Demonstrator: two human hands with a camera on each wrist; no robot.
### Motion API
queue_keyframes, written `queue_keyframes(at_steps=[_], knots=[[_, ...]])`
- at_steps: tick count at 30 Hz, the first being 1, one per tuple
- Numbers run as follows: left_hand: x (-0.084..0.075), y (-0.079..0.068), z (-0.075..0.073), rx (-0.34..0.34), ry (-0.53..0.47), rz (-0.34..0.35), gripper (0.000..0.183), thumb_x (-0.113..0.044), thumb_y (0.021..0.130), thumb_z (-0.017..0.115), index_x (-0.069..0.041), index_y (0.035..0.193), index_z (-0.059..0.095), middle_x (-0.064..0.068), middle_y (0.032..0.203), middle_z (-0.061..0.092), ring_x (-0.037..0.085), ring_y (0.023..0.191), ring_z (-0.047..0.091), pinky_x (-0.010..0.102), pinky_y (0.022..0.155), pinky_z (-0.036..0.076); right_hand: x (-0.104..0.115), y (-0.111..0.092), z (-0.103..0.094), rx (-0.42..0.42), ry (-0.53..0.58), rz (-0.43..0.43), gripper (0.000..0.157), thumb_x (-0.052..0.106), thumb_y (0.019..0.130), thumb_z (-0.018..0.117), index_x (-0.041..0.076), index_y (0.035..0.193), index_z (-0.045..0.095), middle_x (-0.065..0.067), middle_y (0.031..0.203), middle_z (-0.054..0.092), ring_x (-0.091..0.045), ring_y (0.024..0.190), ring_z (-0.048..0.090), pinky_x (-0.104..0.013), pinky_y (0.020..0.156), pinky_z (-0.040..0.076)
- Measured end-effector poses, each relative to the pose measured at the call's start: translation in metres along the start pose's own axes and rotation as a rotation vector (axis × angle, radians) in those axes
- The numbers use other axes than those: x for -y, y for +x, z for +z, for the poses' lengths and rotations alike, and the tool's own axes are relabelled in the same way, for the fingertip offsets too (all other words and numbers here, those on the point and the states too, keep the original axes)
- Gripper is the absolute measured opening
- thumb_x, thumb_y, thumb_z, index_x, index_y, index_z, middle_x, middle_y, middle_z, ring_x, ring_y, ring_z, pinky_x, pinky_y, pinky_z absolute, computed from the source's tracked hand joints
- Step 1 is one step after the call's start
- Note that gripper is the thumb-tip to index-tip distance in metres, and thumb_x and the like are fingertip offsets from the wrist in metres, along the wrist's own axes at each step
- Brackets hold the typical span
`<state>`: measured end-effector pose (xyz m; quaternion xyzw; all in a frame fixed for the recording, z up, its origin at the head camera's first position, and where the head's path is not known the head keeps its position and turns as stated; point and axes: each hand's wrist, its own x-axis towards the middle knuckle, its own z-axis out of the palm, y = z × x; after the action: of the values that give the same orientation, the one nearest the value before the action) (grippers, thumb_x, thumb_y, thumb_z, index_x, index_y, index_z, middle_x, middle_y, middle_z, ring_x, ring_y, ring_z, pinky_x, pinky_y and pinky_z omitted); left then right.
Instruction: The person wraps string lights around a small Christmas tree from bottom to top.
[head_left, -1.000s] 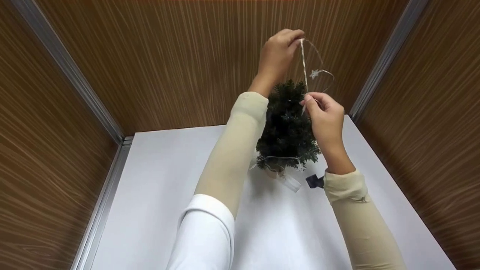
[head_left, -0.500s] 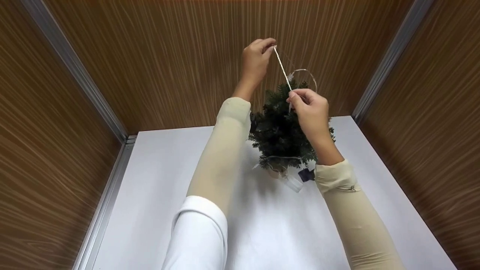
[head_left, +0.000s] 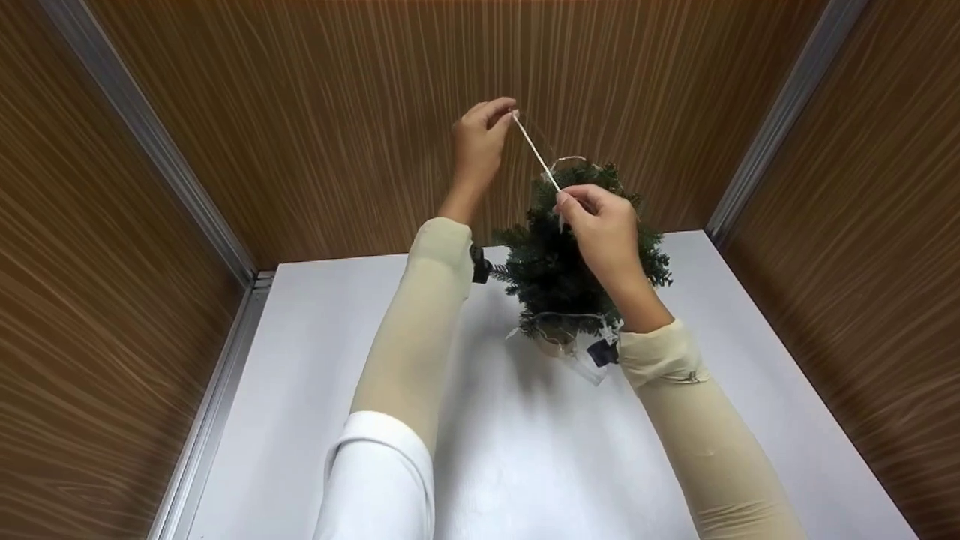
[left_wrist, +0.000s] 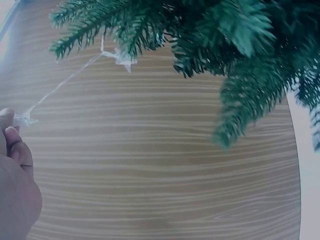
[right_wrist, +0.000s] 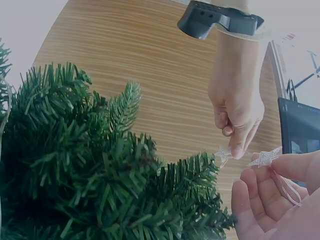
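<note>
Between my two hands, a star string light [head_left: 535, 154] stretches straight at a slant above a small artificial Christmas tree [head_left: 559, 281]. My left hand [head_left: 478, 146], up and left of the treetop, pinches the strand's upper end at a clear star [left_wrist: 24, 119]. Lower down, in front of the tree's upper branches, my right hand [head_left: 607, 232] pinches the strand. The right wrist view shows a clear star [right_wrist: 265, 158] at that hand's thumb and fingers, with thin wire trailing over the palm. Another star [left_wrist: 125, 59] hangs beside the needles in the left wrist view.
More wire and a star [head_left: 606, 330] lie along the tree's lower branches. A clear case [head_left: 586, 367] rests by the tree's base [head_left: 553, 346] on the white table [head_left: 337, 337]. Wood-grain panels [head_left: 337, 150] enclose the back and sides. A dark screen [right_wrist: 300, 125] appears beyond the panel.
Both hands have moved left, the left one farther and also lower. The strand between them has tilted from near upright to a slant, and its loose loop has come over the treetop.
</note>
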<state>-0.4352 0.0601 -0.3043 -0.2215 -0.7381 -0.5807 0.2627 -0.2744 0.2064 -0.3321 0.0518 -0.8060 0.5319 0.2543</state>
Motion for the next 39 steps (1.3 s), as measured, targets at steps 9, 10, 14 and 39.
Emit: queue_keyframes(at_steps=[9, 10, 14, 39], knots=[[0.008, -0.017, -0.019, -0.024, -0.097, -0.014, 0.02, -0.006, 0.095, 0.068, 0.004, 0.112, 0.074, 0.014, 0.104, 0.072, 0.01, 0.082, 0.059, 0.018, 0.073, 0.047, 0.0, -0.007, 0.009, 0.029, 0.032, 0.001, 0.018, 0.017, 0.099, 0.065, 0.002, 0.098, 0.076, -0.015, 0.089, 0.074, -0.017, 0.075, 0.062, -0.02, 0.065, 0.046], [0.008, -0.019, -0.021, -0.027, -0.108, -0.013, 0.02, -0.005, 0.095, 0.068, 0.005, 0.111, 0.074, 0.014, 0.103, 0.072, 0.009, 0.08, 0.057, 0.018, 0.072, 0.047, 0.001, -0.008, 0.009, 0.033, 0.031, -0.001, 0.018, 0.016, 0.099, 0.065, 0.002, 0.098, 0.075, -0.014, 0.09, 0.074, -0.018, 0.077, 0.064, -0.02, 0.066, 0.047], [0.009, -0.029, -0.032, -0.035, -0.133, -0.02, 0.019, -0.005, 0.095, 0.068, 0.005, 0.11, 0.074, 0.014, 0.101, 0.071, 0.007, 0.077, 0.054, 0.019, 0.068, 0.046, 0.001, -0.013, 0.007, 0.049, 0.03, -0.014, 0.017, 0.016, 0.099, 0.065, 0.002, 0.098, 0.075, -0.013, 0.09, 0.074, -0.023, 0.077, 0.065, -0.021, 0.065, 0.048], [0.039, -0.116, -0.058, -0.013, -0.05, -0.048, 0.021, -0.013, 0.095, 0.071, -0.002, 0.112, 0.075, 0.008, 0.1, 0.07, 0.009, 0.073, 0.051, 0.02, 0.063, 0.043, -0.005, -0.065, 0.003, 0.179, -0.127, -0.033, 0.015, 0.021, 0.098, 0.068, 0.008, 0.098, 0.077, -0.003, 0.084, 0.074, -0.011, 0.072, 0.062, -0.02, 0.059, 0.045]])
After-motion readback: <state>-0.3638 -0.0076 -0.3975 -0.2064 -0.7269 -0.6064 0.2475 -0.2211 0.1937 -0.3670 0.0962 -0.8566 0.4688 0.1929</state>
